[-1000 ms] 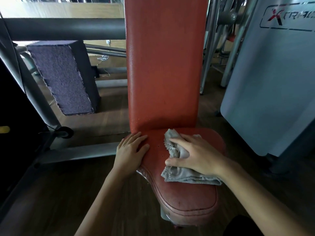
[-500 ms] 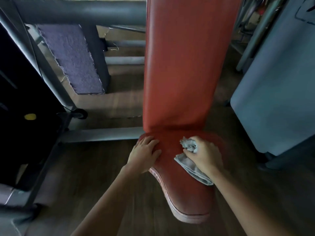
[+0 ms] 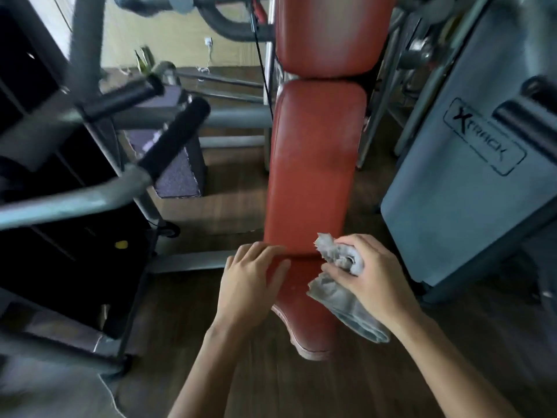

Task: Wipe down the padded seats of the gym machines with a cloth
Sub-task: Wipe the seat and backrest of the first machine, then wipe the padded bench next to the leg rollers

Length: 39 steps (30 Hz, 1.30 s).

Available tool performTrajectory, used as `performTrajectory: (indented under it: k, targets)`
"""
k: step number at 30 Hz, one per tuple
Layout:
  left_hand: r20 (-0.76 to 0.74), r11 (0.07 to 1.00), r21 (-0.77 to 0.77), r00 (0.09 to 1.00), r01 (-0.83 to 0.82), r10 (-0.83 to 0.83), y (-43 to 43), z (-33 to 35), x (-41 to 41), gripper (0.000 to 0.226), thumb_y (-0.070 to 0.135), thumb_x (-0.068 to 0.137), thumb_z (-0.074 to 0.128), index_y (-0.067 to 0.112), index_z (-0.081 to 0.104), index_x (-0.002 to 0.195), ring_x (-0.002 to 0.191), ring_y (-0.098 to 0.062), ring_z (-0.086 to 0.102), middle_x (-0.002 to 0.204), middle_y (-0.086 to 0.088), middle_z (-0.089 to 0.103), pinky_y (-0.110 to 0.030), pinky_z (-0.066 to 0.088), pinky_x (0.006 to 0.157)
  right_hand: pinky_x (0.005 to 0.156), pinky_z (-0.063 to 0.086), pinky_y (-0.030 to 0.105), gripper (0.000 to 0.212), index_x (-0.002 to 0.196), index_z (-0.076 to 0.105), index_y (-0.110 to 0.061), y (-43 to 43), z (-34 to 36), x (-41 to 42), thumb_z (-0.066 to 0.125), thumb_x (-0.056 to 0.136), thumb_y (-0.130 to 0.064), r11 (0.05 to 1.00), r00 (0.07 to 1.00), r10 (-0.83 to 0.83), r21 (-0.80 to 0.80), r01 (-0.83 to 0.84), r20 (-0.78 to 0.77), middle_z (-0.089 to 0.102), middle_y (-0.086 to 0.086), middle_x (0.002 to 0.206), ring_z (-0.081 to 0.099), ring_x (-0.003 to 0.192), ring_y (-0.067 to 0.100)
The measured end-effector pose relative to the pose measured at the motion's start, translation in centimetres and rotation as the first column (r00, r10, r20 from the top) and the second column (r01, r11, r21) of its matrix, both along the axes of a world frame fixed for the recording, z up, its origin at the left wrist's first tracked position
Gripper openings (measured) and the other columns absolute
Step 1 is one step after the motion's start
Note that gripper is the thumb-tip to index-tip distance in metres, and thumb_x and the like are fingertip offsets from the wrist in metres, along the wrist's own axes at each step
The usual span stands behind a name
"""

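Your right hand (image 3: 372, 282) curls its fingers round the bunched grey cloth (image 3: 346, 306), which pokes out past your fingertips and trails under your palm over the right side of the red seat pad (image 3: 301, 300). Your left hand (image 3: 250, 282) rests flat, fingers straight, on the pad's far left edge.

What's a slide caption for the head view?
Right hand grips a grey cloth over the red padded seat while left hand rests on it.

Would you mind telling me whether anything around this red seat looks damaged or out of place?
The purple carpet-covered block left of the red backrest has ragged, fraying edges along its sides. Nothing else stands out.
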State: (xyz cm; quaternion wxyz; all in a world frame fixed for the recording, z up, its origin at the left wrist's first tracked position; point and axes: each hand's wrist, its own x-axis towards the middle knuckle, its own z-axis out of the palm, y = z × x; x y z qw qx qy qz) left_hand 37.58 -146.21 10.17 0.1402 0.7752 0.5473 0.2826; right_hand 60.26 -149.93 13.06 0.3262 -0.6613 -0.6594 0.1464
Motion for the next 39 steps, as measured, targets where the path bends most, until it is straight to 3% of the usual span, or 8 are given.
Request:
performTrajectory:
  k: [10, 14, 18, 28, 36, 39]
  targets:
    - [0.045, 0.997, 0.053, 0.998, -0.053, 0.050, -10.2, 15.5, -3.9, 0.029, 0.049, 0.095, 0.050, 0.037, 0.066, 0.116, 0.105, -0.012, 0.061, 0.114, 0.020, 0.066, -0.035, 0.050, 0.088, 0.078, 0.053, 0.009, 0.057, 0.117, 0.068, -0.027, -8.7, 14.8, -2.2, 0.073, 0.072, -0.063, 0.997, 0.994, 0.071, 0.030, -0.068, -0.078, 0.068, -0.020, 0.108, 0.065, 0.095, -0.005]
    - [-0.001, 0.990, 0.075, 0.993, -0.120, 0.120, -13.1, 18.5, -7.2, 0.035, 0.050, 0.096, 0.048, 0.031, 0.069, 0.116, 0.108, -0.015, 0.062, 0.115, 0.018, 0.067, -0.040, 0.051, 0.087, 0.074, 0.052, 0.010, 0.049, 0.113, 0.068, -0.028, -9.7, 18.1, -5.4, 0.079, 0.076, -0.057, 0.993, 0.993, 0.102, 0.068, -0.097, -0.066, 0.070, -0.021, 0.101, 0.066, 0.090, -0.005]
    - [0.030, 0.978, 0.079, 0.981, -0.193, 0.192, -15.5, 19.0, -13.4, 0.037, 0.051, 0.098, 0.046, 0.029, 0.070, 0.115, 0.107, -0.013, 0.062, 0.114, 0.018, 0.066, -0.040, 0.052, 0.086, 0.079, 0.056, 0.022, 0.047, 0.114, 0.069, -0.027, -10.6, 18.8, -10.1, 0.079, 0.076, -0.055, 0.982, 0.974, 0.182, 0.083, -0.172, -0.135, 0.071, -0.020, 0.102, 0.068, 0.094, -0.002]
    - [0.119, 0.969, 0.044, 0.964, -0.244, 0.238, -20.1, 19.8, -36.8, 0.035, 0.050, 0.096, 0.047, 0.032, 0.071, 0.114, 0.107, -0.005, 0.059, 0.114, 0.022, 0.064, -0.034, 0.052, 0.085, 0.087, 0.055, 0.030, 0.056, 0.123, 0.065, -0.031, -13.7, 17.6, -32.9, 0.073, 0.077, -0.061, 0.961, 0.957, 0.274, 0.068, -0.268, -0.091, 0.068, -0.020, 0.113, 0.065, 0.102, 0.000]
    - [0.130, 0.963, 0.006, 0.955, -0.271, 0.268, -21.6, 20.4, -54.4, 0.034, 0.051, 0.096, 0.046, 0.035, 0.068, 0.117, 0.110, -0.009, 0.060, 0.119, 0.023, 0.062, -0.041, 0.052, 0.088, 0.089, 0.051, 0.024, 0.045, 0.118, 0.068, -0.031, -14.8, 18.2, -51.3, 0.084, 0.077, -0.042, 0.951, 0.946, 0.308, 0.048, -0.304, -0.106, 0.068, -0.021, 0.109, 0.064, 0.102, -0.002]
    - [0.129, 0.950, 0.001, 0.942, -0.313, 0.310, -21.0, 20.1, -59.5, 0.036, 0.054, 0.096, 0.045, 0.036, 0.068, 0.116, 0.107, -0.008, 0.061, 0.118, 0.024, 0.062, -0.036, 0.052, 0.086, 0.089, 0.050, 0.019, 0.042, 0.116, 0.069, -0.031, -13.5, 17.7, -55.9, 0.085, 0.078, -0.038, 0.945, 0.937, 0.326, 0.046, -0.323, -0.123, 0.068, -0.025, 0.109, 0.064, 0.102, -0.004]
